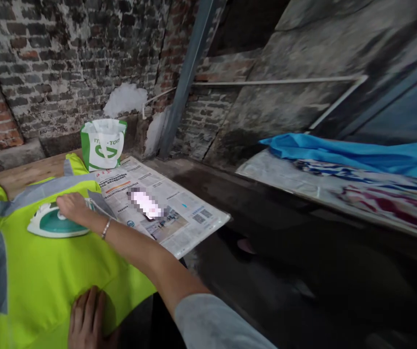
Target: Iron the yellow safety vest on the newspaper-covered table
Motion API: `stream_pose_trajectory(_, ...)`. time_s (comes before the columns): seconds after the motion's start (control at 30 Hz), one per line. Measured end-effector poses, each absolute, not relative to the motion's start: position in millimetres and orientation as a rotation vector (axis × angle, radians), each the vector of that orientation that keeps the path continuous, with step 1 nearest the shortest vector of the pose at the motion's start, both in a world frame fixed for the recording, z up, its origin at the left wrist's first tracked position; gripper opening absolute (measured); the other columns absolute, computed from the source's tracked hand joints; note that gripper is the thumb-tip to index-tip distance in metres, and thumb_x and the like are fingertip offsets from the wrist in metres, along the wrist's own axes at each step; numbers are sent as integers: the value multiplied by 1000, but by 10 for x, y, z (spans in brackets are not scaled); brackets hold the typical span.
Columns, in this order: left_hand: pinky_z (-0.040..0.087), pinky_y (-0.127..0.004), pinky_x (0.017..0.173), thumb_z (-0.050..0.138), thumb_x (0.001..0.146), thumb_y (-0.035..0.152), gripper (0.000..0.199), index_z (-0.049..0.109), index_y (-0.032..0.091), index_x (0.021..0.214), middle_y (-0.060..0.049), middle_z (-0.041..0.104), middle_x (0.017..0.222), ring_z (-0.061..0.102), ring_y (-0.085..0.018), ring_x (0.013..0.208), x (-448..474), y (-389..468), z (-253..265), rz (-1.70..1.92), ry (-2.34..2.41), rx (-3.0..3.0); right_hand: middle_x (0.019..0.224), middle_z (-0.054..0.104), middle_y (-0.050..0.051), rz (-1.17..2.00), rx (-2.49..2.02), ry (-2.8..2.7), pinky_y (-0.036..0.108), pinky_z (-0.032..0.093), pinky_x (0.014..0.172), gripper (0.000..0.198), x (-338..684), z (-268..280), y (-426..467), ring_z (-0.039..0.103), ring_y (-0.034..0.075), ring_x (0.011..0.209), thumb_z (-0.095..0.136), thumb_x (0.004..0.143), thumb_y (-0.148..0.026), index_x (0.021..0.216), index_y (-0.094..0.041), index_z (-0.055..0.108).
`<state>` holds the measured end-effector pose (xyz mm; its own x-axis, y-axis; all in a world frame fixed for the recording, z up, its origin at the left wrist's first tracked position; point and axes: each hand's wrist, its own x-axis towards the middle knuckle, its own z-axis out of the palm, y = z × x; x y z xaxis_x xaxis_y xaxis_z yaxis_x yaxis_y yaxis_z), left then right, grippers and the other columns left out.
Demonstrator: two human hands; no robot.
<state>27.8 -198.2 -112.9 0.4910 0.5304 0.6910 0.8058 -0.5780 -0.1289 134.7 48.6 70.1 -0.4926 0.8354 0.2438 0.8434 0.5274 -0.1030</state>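
Note:
A bright yellow-green garment with grey bands (54,271) is spread over the table at the left. On its upper part rests a white and teal clothes iron (57,224), its pointed tip toward the left. My right hand (73,207) is closed around the iron's handle, which the fingers mostly hide; a bracelet circles that wrist. Lower down, my left hand (88,317) lies palm down on the fabric near the front edge, fingers stretched out and holding nothing.
Newspaper (197,198) covers the table's right part, with a blurred-out, phone-shaped bright object (146,203) on it. A white and green bag (104,145) stands at the back. Across a dark floor gap, another surface (259,167) carries blue cloth (339,152) and patterned fabrics.

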Motion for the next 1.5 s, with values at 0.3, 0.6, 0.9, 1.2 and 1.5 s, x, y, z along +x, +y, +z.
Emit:
stream_pose_trajectory(0.3,49,-49,101,59,100,34,54,53,12,149,-19,74,125,65,-33,118,344,-2015,-1132,-929,-1144,-2324,114,79,17,-51,-1533,-2324,33,58,86,33,1053,654,1220,74,25,109,45,104,-11,112,-12,77)
stream_pose_trajectory(0.6,48,-46,101,64,96,34,42,65,13,133,-16,74,126,64,-32,117,247,-1943,-1159,-804,-1056,-2293,107,80,17,-5,-1421,-2530,35,58,81,23,1355,659,332,76,28,105,58,99,-19,111,-13,77)
stream_pose_trajectory(0.9,47,-44,101,60,97,34,43,63,12,133,-15,75,124,64,-31,115,181,-1907,-1159,-769,-1004,-2291,99,80,18,108,-1290,-2639,37,58,77,25,1638,717,-650,77,28,99,54,102,-21,106,-13,77)
stream_pose_trajectory(1.2,48,-44,102,64,96,37,48,62,14,138,-15,74,128,64,-31,118,201,-1935,-1143,-800,-1043,-2322,103,79,13,-25,-1367,-2507,33,58,80,25,1325,672,188,74,24,102,51,103,-18,106,-16,75)
stream_pose_trajectory(1.5,51,-46,101,67,95,37,46,63,15,135,-15,74,127,65,-31,119,206,-1917,-1184,-822,-1056,-2313,110,79,12,28,-1555,-2318,28,56,80,32,951,812,962,73,19,101,44,107,-13,108,-15,76)
